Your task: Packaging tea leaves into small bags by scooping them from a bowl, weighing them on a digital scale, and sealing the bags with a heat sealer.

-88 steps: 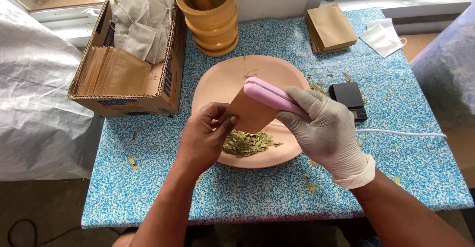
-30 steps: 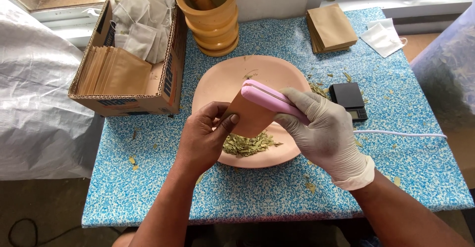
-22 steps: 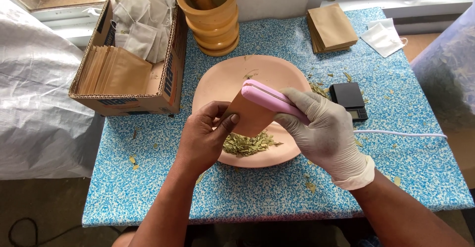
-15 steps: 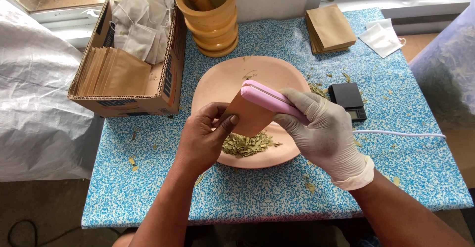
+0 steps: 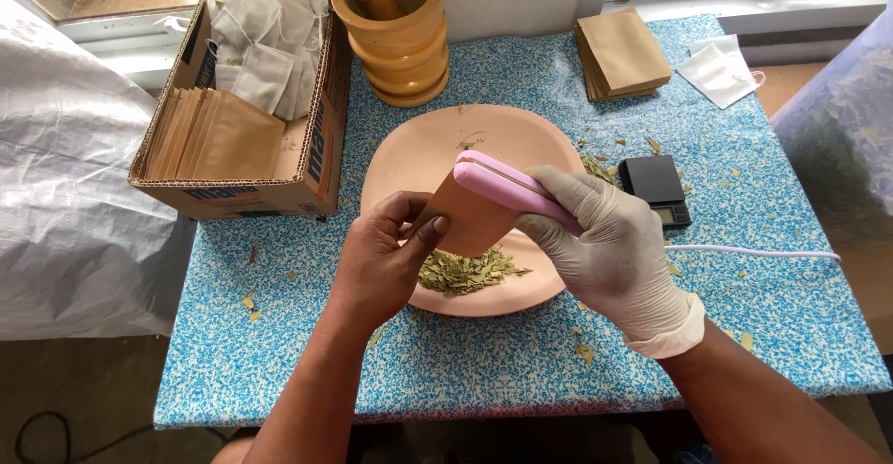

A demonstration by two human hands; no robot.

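My bare left hand [image 5: 384,264] pinches a small brown paper pouch [image 5: 468,220] by its left side, holding it over a pink plate [image 5: 414,157]. My right hand [image 5: 614,245], in a pale glove, grips a pink clamp-shaped sealing tool [image 5: 507,185] that is closed across the pouch's top edge. A white cord [image 5: 753,252] runs from the tool to the right. Dried green leaves [image 5: 465,271] lie in a heap on the plate just below the pouch.
A cardboard box [image 5: 242,139] with brown pouches and white filter bags stands at the left. A wooden mortar with pestle [image 5: 395,27] is at the back, a stack of brown pouches [image 5: 621,52] and a white mask [image 5: 721,69] at back right, a small black scale [image 5: 656,185] beside the plate.
Almost nothing differs; both hands keep the pouch and the pink tool in the same place over the plate.
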